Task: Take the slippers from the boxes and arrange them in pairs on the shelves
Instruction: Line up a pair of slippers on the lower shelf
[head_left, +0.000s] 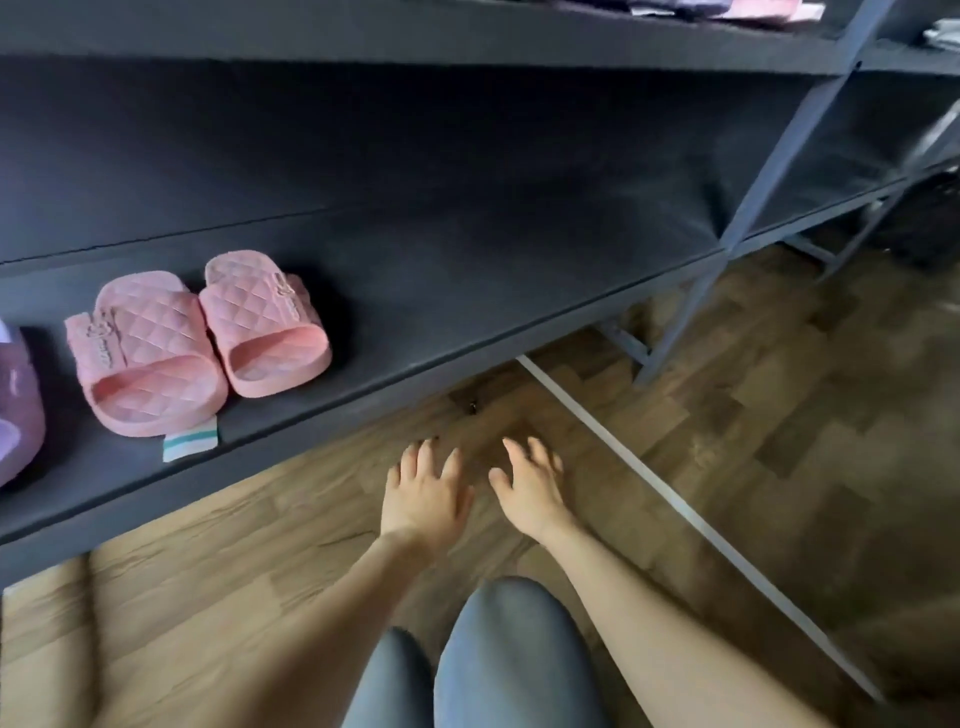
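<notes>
Knees (498, 649) lowest in view; left hand (423, 493) and right hand (530, 488) hover over floor (727, 415), fingers (427, 457) spread, holding nothing.
Pink slippers (197, 338) sit paired on shelf (467, 291); overhanging tag (189, 441) could snag a passing arm, skewing pair.

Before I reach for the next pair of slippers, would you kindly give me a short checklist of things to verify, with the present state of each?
1. Hands free: left hand and right hand are open over the floor and hold nothing. Ok.
2. Pink slippers lie side by side as a pair on the shelf. Ok.
3. Bare shelf space to the right of the pink pair. Ok.
4. Purple slipper has its mate beside it: cut off by the picture's edge. Cannot tell.
5. A box of slippers within reach: only a cardboard edge shows at lower left. Cannot tell.
</notes>
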